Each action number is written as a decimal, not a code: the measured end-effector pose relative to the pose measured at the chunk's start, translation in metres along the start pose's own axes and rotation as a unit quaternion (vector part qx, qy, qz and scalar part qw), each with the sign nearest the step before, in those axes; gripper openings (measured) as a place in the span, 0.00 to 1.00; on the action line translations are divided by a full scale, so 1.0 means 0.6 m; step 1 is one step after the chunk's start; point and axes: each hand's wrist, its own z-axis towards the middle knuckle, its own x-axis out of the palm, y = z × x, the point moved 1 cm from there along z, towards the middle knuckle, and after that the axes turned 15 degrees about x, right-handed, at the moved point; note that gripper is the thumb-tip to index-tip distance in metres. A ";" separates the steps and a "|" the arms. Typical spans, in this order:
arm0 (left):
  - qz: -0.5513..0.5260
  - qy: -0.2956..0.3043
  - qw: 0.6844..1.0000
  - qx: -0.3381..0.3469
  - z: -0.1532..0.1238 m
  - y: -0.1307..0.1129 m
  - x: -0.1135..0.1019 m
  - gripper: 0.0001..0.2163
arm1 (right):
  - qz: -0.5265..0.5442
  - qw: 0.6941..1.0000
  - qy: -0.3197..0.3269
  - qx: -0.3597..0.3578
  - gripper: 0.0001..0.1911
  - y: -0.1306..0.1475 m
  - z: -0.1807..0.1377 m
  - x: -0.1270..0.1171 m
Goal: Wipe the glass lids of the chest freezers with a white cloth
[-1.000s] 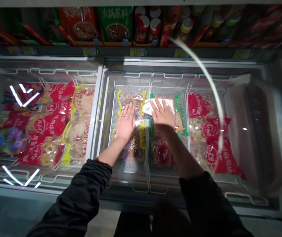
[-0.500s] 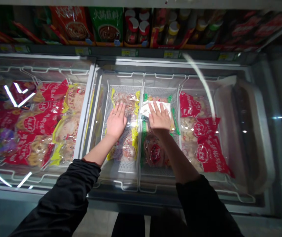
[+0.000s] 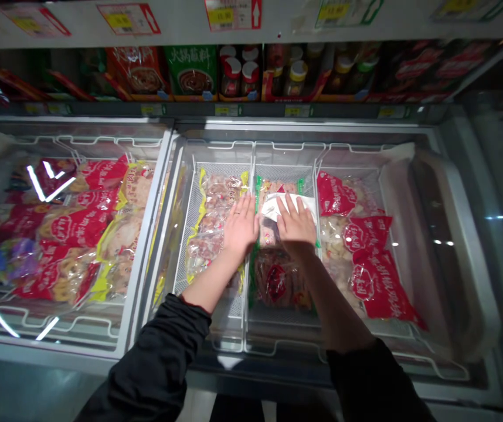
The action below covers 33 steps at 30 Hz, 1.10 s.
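Observation:
My left hand lies flat on the clear lid of a chest freezer, fingers stretched out, a ring on one of them. Nothing is in it. Beside it, my right hand is spread flat over a white cloth or tissue, pressing it against the lid. Part of the cloth shows around the fingers; the rest is hidden under the palm. Beneath the lid, yellow-edged bags of frozen food lie below my left hand and a green-edged bag below my right.
Wire baskets inside the freezer hold red bags on the right and more red bags on the left. A metal lid frame divides the two sides. Behind, a shelf holds jars and sauce packets; price tags line the ledge above.
My left hand has slid right along the lid, closer to my right hand. My right hand and the cloth have shifted slightly right. The view has tilted up, showing more price tags.

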 end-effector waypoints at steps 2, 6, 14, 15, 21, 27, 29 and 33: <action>-0.016 -0.013 1.000 -0.017 0.018 -0.016 0.017 0.29 | 0.002 0.999 0.002 -0.035 0.32 0.006 0.004 0.002; -0.027 -0.034 0.997 -0.059 0.034 -0.027 0.037 0.29 | 0.007 0.994 0.013 -0.111 0.30 0.012 0.056 -0.022; -0.034 -0.043 0.997 -0.054 0.029 -0.030 0.040 0.31 | 0.022 0.999 -0.014 -0.020 0.31 -0.030 0.064 -0.039; -0.034 -0.042 0.997 -0.057 0.030 -0.032 0.040 0.31 | 0.020 1.000 -0.014 -0.005 0.32 -0.031 0.052 -0.034; -0.003 -0.023 0.998 -0.064 0.032 -0.040 0.036 0.29 | -0.004 0.998 0.016 -0.057 0.31 -0.022 0.040 -0.031; 0.042 -0.035 0.997 -0.054 0.029 -0.041 0.034 0.28 | -0.009 0.992 0.033 -0.118 0.30 -0.071 0.105 -0.070; 0.055 -0.031 0.996 -0.055 0.028 -0.042 0.035 0.28 | -0.002 0.998 0.013 -0.069 0.31 -0.090 0.097 -0.068; 0.060 -0.031 0.996 -0.058 0.029 -0.045 0.035 0.28 | 0.011 0.999 -0.029 0.009 0.32 -0.091 0.040 -0.036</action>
